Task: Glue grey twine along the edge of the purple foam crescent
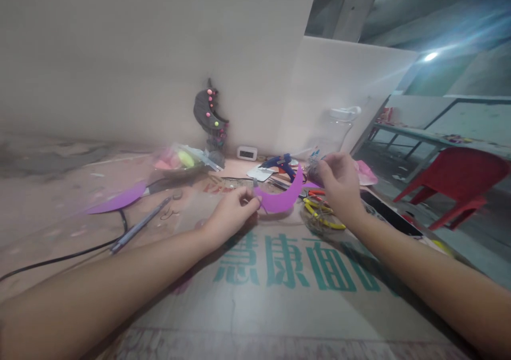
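Observation:
A purple crescent cutout (pixel 281 199) is pinched at its left end by my left hand (pixel 238 210), fingers closed. Grey material shows at that tip, like a wound strand. My right hand (pixel 339 181) is raised to the right of the crescent, fingers closed on a grey bundle (pixel 314 169) that looks like yarn; blur hides its exact kind. Beneath and between the hands lie yellow-handled pliers (pixel 325 217). Behind the crescent rests a blue glue gun (pixel 279 163). Against the wall stands a dark crescent ornament (pixel 205 109) dotted with small coloured balls.
Cardboard with green characters (pixel 287 261) covers the near table. To the left are a pen (pixel 139 226), a black cable (pixel 59 259), a purple piece (pixel 120 197) and a bowl (pixel 175 172). A phone (pixel 391 213), bottle (pixel 339 131), small clock (pixel 246 153) and red chair (pixel 455 181) also appear.

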Demonstrator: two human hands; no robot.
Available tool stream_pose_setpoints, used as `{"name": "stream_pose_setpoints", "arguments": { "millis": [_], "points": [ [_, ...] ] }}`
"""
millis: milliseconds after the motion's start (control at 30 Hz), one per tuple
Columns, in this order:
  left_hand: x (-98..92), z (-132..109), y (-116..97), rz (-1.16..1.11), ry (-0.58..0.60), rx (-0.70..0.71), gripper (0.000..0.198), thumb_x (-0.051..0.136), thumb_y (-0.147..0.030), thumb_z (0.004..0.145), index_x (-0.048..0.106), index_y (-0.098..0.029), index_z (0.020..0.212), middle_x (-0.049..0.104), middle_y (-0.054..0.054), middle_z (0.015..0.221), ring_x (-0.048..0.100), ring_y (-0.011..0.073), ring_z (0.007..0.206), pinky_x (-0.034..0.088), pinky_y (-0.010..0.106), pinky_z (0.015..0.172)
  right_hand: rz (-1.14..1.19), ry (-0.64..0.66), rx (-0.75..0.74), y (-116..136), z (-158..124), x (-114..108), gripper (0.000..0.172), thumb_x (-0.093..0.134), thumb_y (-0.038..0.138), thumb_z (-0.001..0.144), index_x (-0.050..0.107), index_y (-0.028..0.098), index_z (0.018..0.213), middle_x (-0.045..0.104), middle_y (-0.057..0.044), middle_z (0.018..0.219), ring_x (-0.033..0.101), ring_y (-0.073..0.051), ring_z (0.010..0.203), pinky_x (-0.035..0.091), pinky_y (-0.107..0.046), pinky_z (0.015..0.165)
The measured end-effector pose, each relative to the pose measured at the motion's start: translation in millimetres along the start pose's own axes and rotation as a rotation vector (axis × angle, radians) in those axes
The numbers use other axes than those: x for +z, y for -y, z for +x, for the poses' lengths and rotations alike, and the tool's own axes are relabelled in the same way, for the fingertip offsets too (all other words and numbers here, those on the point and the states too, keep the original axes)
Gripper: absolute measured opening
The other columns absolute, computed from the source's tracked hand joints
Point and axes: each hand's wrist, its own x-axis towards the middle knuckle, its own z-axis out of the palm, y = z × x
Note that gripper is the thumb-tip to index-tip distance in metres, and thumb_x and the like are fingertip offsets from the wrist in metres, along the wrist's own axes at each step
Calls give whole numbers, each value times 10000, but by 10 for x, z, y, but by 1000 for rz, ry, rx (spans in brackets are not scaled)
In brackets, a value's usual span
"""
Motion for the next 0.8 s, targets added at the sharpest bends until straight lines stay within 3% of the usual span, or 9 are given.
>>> {"name": "stream_pose_setpoints", "arguments": {
  "millis": [67,167,267,367,467,667,800],
  "points": [
    [-6,-8,-4,23,-25,27,228,551,-395,821,513,-179,757,601,-20,564,522,98,458,358,173,414,67,208,36,255,-146,-7,200,531,411,863,500,217,828,528,5,695,520,-135,620,444,-266,581],
    [-14,-15,-23,72,-43,81,197,541,-360,825,511,-179,752,574,-33,566,506,93,468,360,176,434,86,553,99,520,-354,67,176,577,366,835,506,207,860,556,11,733,519,-108,597,424,-234,536],
    [-20,-13,-36,118,-61,127,159,547,-316,812,522,-176,740,569,-33,596,508,95,503,370,181,457,99,788,297,573,-520,188,248,610,384,804,449,224,903,552,45,685,494,-84,480,382,-203,433],
    [-20,-6,-35,135,-62,133,152,553,-316,804,534,-175,751,584,-28,625,517,101,523,387,194,478,259,947,525,515,-599,274,286,593,381,807,370,241,918,556,76,630,469,-78,389,353,-186,358],
    [-15,-5,-35,130,-63,131,186,565,-349,795,545,-174,737,574,-28,605,514,109,522,395,208,488,297,973,551,477,-561,275,263,581,341,813,405,228,973,547,87,576,444,-71,384,349,-176,366],
    [-9,-22,-56,51,-46,94,203,595,-370,776,559,-172,749,562,-27,555,504,112,493,379,209,466,47,850,278,377,-225,84,185,560,334,821,624,166,863,489,55,524,422,-66,431,318,-183,404],
    [-8,-18,-51,1,-33,60,213,601,-378,784,557,-170,778,558,-29,549,499,107,475,369,205,449,-19,901,315,213,49,-98,232,595,382,793,639,168,871,524,47,529,418,-68,408,314,-193,390]
  ]
}}
